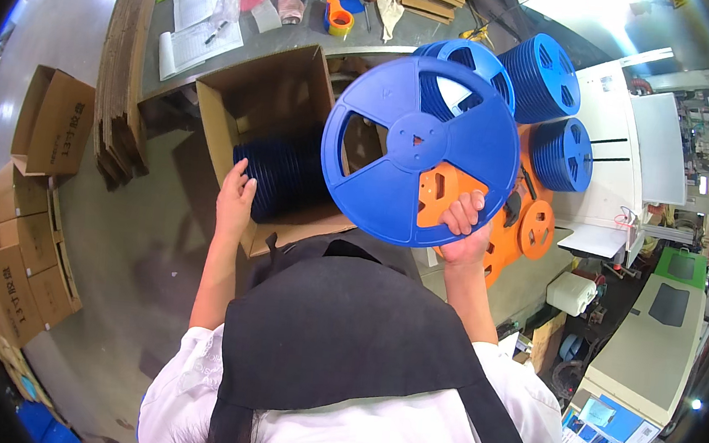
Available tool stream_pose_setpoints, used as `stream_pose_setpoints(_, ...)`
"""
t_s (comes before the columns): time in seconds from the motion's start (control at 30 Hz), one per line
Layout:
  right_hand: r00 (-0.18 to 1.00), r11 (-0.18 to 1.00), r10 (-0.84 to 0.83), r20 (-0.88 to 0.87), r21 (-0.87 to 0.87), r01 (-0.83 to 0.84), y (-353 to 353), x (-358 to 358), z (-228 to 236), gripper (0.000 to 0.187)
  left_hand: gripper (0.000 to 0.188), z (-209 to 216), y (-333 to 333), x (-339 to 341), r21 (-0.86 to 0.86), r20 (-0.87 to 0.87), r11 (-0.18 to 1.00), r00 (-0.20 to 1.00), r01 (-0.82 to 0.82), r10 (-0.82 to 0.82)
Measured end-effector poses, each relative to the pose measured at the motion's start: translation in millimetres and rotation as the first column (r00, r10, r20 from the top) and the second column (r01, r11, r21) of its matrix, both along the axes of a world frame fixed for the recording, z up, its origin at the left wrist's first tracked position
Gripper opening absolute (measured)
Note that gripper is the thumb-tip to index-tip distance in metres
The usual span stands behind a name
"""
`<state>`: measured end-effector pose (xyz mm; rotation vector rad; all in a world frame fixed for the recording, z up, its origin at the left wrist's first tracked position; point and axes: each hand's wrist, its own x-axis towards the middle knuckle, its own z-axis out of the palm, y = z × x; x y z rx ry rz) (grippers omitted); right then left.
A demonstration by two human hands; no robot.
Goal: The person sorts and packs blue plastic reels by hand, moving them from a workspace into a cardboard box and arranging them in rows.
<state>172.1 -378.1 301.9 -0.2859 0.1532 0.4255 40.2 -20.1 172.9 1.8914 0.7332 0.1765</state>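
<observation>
A large blue plastic reel (366, 190), with wide openings around its hub, is held up in front of me. My right hand (465, 227) grips it by the lower right rim, fingers curled through an opening. To the left, an open cardboard box (269, 83) holds a row of dark blue reels (278, 177) standing on edge. My left hand (237, 197) rests at the left end of that row, its fingers apart and at the reels' edges. The raised reel covers the box's right side.
Stacks of blue reels (557, 79) stand at the right on an orange fixture with an orange disc (537, 229). A grey table (303, 36) carries papers, a tape dispenser (338, 18) and a glove (291, 5). Flat cardboard (123, 75) and closed cartons (7, 284) are left.
</observation>
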Motion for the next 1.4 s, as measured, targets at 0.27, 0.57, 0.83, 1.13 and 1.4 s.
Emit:
stream_pose_setpoints(0.27,0.979,0.982,0.178,0.097,0.054,-0.184,3.9,-15.6,14.7,0.027,0.039,84.5,-25.7,45.0,0.084,0.296,0.992,0.948,0.096,-0.117)
stream_pose_setpoints(0.57,0.905,0.868,0.407,0.122,0.257,-0.425,44.1,-51.3,25.2,0.05,0.081,159.1,-150.7,74.2,0.668,0.259,0.543,0.525,0.508,-0.81)
stream_pose_setpoints(0.83,0.934,0.886,0.32,0.158,0.299,-0.354,25.1,-58.9,19.7,0.049,0.068,94.5,-43.0,44.9,0.542,0.067,0.814,0.955,0.207,-0.288)
stream_pose_setpoints(1.13,0.925,0.893,0.354,0.141,0.242,-0.379,29.4,-37.5,33.1,0.047,0.043,129.5,-32.3,37.2,-0.684,0.396,0.72,0.888,0.116,0.234)
stream_pose_setpoints(1.4,0.971,0.922,0.238,-0.027,-0.309,-0.234,29.5,-16.5,40.6,0.035,0.034,114.9,-26.8,14.5,-0.84,0.331,0.535,0.871,0.097,0.362)
